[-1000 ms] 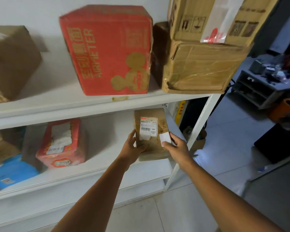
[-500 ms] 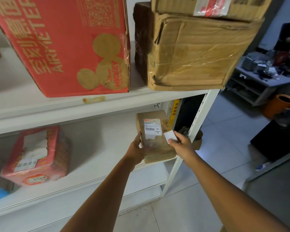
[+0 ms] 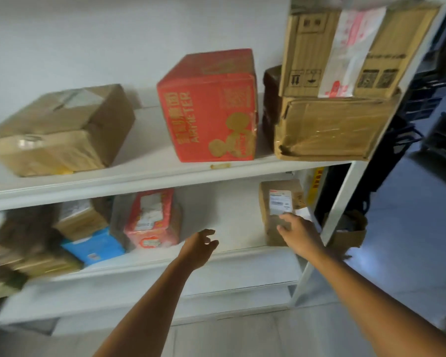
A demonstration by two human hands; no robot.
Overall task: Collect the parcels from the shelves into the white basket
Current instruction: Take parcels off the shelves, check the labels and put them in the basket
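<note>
The small brown parcel [image 3: 281, 202] stands up on its end at the right end of the lower shelf [image 3: 229, 215], close to the front edge. Your right hand [image 3: 299, 233] is on its front, fingers spread. The picture is too blurry to tell if you grip it or only touch it. Your left hand [image 3: 201, 243] hangs wide and loose, holding nothing. It is well apart from the parcel, between it and the red-and-white parcel [image 3: 152, 220]. If you pull with one hand, the parcel may tip over the edge and drop to the floor [image 3: 242, 336]. Bring the left hand over first. Above you, a squashed brown box [image 3: 327, 130] pokes past its shelf, so a bump could shake it loose. The white basket is not in sight.
</note>
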